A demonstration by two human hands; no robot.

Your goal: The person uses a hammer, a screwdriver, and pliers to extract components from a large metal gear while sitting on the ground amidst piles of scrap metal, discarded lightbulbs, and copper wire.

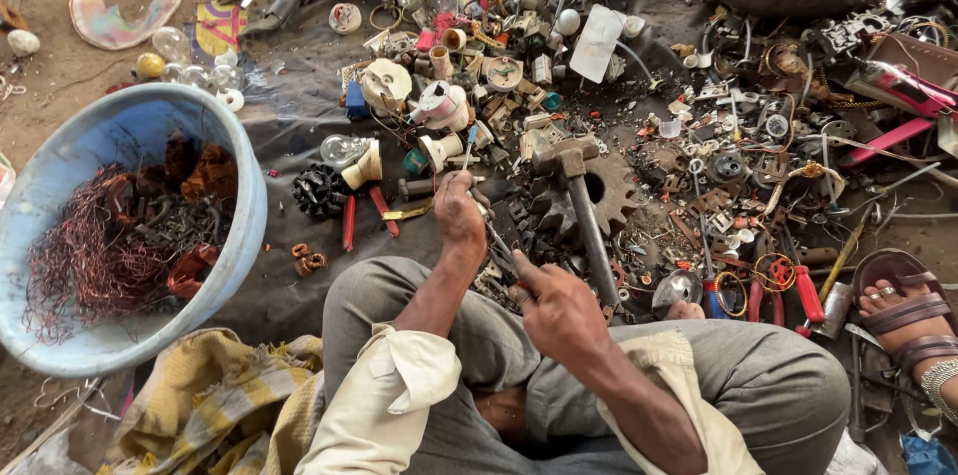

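a thin metal tool (499,253) is gripped between both hands, its long axis running near-right to far-left: right hand (559,310) closed on the near end, left hand (459,211) closed around the far end.

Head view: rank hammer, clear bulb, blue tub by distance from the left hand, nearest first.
From the left hand:
1. Hammer, just to its right, head resting on a rusty gear.
2. Clear bulb, up and to its left.
3. Blue tub, far left, holding copper wire.
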